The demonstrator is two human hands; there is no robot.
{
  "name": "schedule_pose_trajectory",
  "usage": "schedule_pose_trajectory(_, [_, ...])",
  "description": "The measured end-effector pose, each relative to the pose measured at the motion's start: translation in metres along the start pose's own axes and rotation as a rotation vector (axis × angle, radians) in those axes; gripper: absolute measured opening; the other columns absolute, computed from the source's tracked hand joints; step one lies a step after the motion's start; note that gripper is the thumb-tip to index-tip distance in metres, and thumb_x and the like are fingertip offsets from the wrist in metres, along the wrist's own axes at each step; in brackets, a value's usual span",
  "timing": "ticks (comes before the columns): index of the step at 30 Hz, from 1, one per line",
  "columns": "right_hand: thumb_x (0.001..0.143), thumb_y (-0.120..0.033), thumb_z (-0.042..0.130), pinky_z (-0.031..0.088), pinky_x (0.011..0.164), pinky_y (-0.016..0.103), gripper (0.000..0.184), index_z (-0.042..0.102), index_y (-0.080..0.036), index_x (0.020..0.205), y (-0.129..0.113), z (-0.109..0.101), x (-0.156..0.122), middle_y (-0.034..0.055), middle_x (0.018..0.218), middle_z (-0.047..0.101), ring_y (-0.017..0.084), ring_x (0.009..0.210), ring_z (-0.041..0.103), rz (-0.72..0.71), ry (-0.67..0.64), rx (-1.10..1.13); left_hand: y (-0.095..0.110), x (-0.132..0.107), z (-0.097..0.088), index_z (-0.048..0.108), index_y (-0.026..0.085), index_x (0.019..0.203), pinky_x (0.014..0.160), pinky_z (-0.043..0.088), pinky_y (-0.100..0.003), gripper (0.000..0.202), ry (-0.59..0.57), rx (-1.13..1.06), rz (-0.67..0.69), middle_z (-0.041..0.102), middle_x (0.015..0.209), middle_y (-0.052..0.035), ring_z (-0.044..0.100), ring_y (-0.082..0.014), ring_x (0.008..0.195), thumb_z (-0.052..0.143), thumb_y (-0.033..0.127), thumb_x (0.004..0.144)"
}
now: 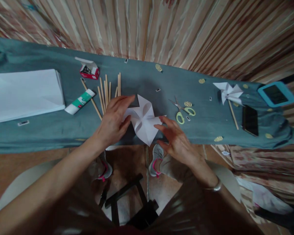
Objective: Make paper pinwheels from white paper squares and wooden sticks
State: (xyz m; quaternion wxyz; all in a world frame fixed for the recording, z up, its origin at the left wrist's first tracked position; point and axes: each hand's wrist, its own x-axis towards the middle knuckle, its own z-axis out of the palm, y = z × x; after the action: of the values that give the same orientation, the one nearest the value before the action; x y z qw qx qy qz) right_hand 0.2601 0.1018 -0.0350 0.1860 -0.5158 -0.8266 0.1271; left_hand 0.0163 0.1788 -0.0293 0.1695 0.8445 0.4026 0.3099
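A white paper pinwheel (147,125) with curled blades is between my two hands at the front edge of the cloth. Over its left blade is my left hand (114,119), fingers stretched out and thumb apart. From the other side, my right hand (175,137) touches the right blade with spread fingertips, its thumb held away from the paper. Part of the left blade is hidden by my left hand. Several wooden sticks (105,93) lie just beyond that hand. Scissors with green handles (180,111) rest to the right of the pinwheel.
A stack of white paper (26,94) lies at left, near a green and white glue tube (80,101) and an open red box (90,71). On the right are a finished pinwheel on a stick (229,93), a phone (250,120) and a blue-framed device (276,94).
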Motion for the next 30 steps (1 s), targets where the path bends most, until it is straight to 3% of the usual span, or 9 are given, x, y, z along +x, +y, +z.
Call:
schedule_pose_trajectory(3, [0.083,-0.017,0.06,0.044,0.102,0.058,0.042,0.053,-0.018,0.125,-0.003,0.008,0.0,0.0179,0.148,0.039,0.034,0.135,0.041,-0.037,-0.058,-0.008,0.006,-0.009,0.002,0.045,0.023,0.136,0.105,0.044,-0.051,0.047,-0.054,-0.036,0.036,0.064,0.123,-0.0048,0.048,-0.0255,0.126,0.041,0.014,0.09])
schedule_pose_trajectory(8, [0.086,-0.014,0.056,0.046,0.101,0.054,0.029,0.059,-0.016,0.115,-0.004,0.015,0.001,0.0171,0.139,0.052,0.03,0.128,0.048,-0.078,-0.062,0.049,0.007,-0.016,0.012,0.044,0.019,0.136,0.103,0.042,-0.052,0.05,-0.124,-0.043,0.028,0.069,0.112,-0.0081,0.05,-0.0254,0.124,0.04,0.007,0.087])
schedule_pose_trajectory(13, [0.087,-0.011,0.056,0.048,0.1,0.05,0.023,0.064,-0.015,0.108,0.0,0.013,0.005,0.0157,0.131,0.06,0.027,0.122,0.055,-0.063,-0.051,0.138,0.007,-0.017,0.016,0.045,0.015,0.134,0.106,0.038,-0.052,0.049,-0.132,-0.018,0.043,0.069,0.111,-0.0093,0.051,-0.0255,0.121,0.043,0.007,0.086])
schedule_pose_trajectory(21, [0.092,-0.018,0.055,0.049,0.099,0.043,0.018,0.069,-0.017,0.102,0.004,0.009,0.01,0.0136,0.128,0.063,0.024,0.118,0.059,-0.001,-0.057,0.258,0.005,-0.019,0.023,0.043,0.013,0.135,0.112,0.029,-0.05,0.049,-0.135,0.013,0.05,0.072,0.109,-0.0068,0.05,-0.0243,0.121,0.043,0.006,0.087])
schedule_pose_trajectory(30, [0.091,-0.021,0.055,0.05,0.088,0.035,0.016,0.069,-0.02,0.084,0.0,0.021,0.027,0.0075,0.097,0.071,0.021,0.095,0.065,0.155,0.088,0.322,0.003,-0.018,0.027,0.042,0.014,0.136,0.112,0.027,-0.05,0.05,-0.144,0.008,0.047,0.072,0.107,-0.006,0.049,-0.0246,0.122,0.044,0.007,0.086])
